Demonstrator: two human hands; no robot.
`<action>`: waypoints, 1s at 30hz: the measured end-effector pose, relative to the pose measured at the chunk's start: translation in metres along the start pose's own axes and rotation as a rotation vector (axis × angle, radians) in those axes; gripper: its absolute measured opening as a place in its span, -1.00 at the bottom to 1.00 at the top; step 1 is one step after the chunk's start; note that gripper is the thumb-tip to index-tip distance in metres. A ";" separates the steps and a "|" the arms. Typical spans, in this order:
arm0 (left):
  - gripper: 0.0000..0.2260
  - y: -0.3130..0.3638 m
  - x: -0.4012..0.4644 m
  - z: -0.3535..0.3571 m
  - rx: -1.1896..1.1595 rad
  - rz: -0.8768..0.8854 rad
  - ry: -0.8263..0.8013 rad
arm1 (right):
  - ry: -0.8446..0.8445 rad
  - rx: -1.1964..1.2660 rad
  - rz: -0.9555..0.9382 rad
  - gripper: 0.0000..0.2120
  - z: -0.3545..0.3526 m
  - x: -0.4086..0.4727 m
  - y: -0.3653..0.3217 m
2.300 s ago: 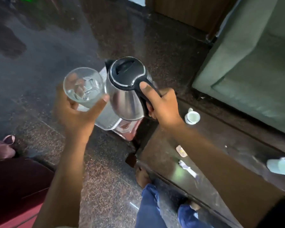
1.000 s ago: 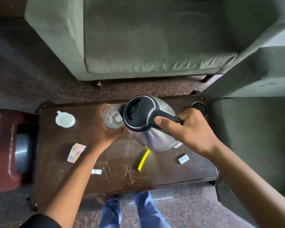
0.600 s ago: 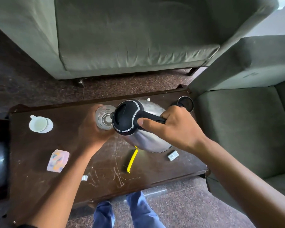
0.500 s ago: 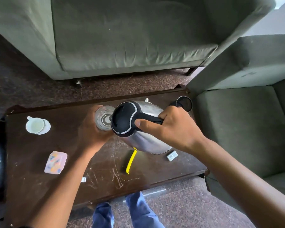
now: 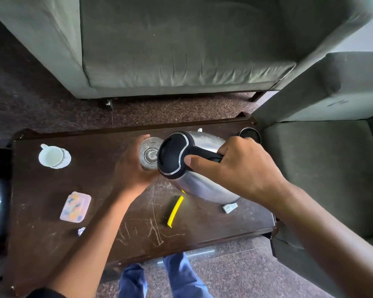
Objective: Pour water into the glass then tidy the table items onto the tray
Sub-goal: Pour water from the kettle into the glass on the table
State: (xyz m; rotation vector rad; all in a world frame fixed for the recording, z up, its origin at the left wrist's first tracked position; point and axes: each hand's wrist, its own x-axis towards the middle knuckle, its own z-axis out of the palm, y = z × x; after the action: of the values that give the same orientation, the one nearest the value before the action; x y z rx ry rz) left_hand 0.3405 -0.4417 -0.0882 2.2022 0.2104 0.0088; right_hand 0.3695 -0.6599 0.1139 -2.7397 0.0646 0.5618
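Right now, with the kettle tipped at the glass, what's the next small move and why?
Probably tip the steel kettle with the black lid slightly further. The right hand holds its black handle and its lid end leans over the clear glass gripped in the left hand. No stream can be made out and the glass bottom shows clearly, so it looks far from full.

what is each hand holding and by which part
Left hand has its grip around the side of the glass; right hand holds the kettle by its black handle.
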 end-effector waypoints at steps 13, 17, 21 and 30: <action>-0.22 -0.005 -0.004 0.006 0.033 -0.029 0.003 | 0.004 -0.060 -0.021 -0.23 0.000 -0.004 0.001; -0.23 -0.012 -0.008 0.007 0.083 -0.037 0.031 | 0.005 -0.069 -0.026 -0.24 0.004 -0.002 0.003; -0.21 -0.017 -0.010 0.008 0.112 -0.002 0.049 | 0.012 -0.090 -0.033 -0.24 0.008 -0.001 0.005; -0.21 -0.025 -0.014 0.011 0.123 -0.020 0.038 | 0.017 -0.100 -0.029 -0.25 0.011 0.001 0.005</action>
State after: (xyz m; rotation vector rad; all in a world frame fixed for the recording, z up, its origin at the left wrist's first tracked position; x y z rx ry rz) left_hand 0.3239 -0.4385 -0.1138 2.3237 0.2596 0.0272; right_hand 0.3656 -0.6609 0.1029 -2.8375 0.0009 0.5479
